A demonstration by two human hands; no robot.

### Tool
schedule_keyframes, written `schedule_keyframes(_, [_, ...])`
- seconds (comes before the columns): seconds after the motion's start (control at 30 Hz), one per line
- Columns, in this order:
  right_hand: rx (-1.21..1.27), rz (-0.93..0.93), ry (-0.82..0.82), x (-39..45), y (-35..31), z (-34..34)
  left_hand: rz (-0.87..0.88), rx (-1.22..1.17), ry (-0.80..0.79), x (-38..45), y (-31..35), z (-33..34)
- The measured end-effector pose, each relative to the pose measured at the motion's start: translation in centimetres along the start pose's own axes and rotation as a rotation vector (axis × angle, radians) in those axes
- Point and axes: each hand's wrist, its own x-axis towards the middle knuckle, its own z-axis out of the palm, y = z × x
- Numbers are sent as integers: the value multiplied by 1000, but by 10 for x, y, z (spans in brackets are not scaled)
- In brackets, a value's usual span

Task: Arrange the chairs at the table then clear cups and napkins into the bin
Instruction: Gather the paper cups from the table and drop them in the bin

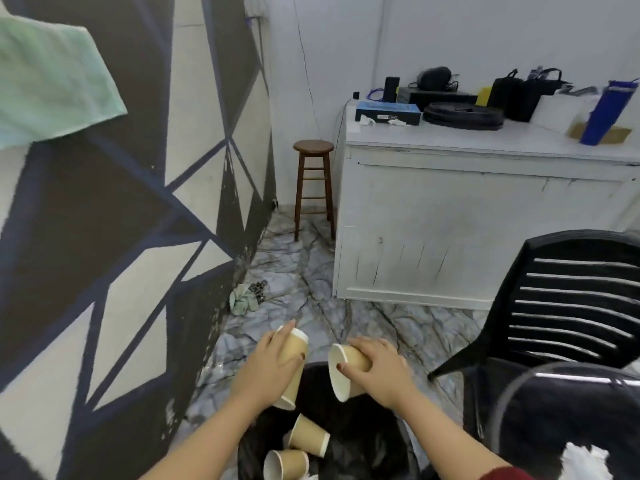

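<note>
The left hand curls its fingers and thumb around tan paper cups; a second white rim shows below the palm, so it seems to hold a stack, tilted with one rim up and away. The right hand grips another tan cup tipped on its side, its white mouth facing the left hand, with a narrow gap between the two. Directly beneath both hands sits the bin, lined in black plastic, its far rim just under the cups. Inside it, below the wrists, lie two more cups, both on their sides and close together.

Left of the left hand a black-and-cream patterned wall runs close, leaving a strip of marbled floor. A crumpled green cloth lies at the wall's foot ahead of the left hand. To the right of the right hand stands a black plastic chair, its front leg near the bin. Ahead, a white cabinet narrows the floor toward a wooden stool in the corner.
</note>
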Motion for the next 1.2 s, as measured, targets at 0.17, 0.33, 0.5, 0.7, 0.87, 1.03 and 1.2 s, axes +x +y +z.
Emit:
schedule_keyframes(0.17, [-9, 19, -65, 3, 2, 32, -49, -14, -11, -3, -32, 13])
schedule_keyframes(0.33, [-24, 86, -157, 1, 34, 69, -104, -26, -44, -2, -52, 53])
schedule_keyframes(0.5, [-29, 133, -186, 5, 82, 118, -100, -26, -28, 11, -77, 115])
schedule_keyframes(0.7, [-21, 176, -219, 8, 146, 190, -148, -70, -66, 17, -131, 202])
schedule_keyframes(0.87, [-38, 236, -411, 2, 168, 226, -201, 87, -165, 18, -157, 235])
schedule_keyframes(1.03, [-81, 188, -423, 6, 159, 215, -182, 141, -163, 17, -153, 221])
schedule_keyframes(1.2, [-112, 145, -346, 11, 129, 156, -114, 123, -135, 17, -112, 180])
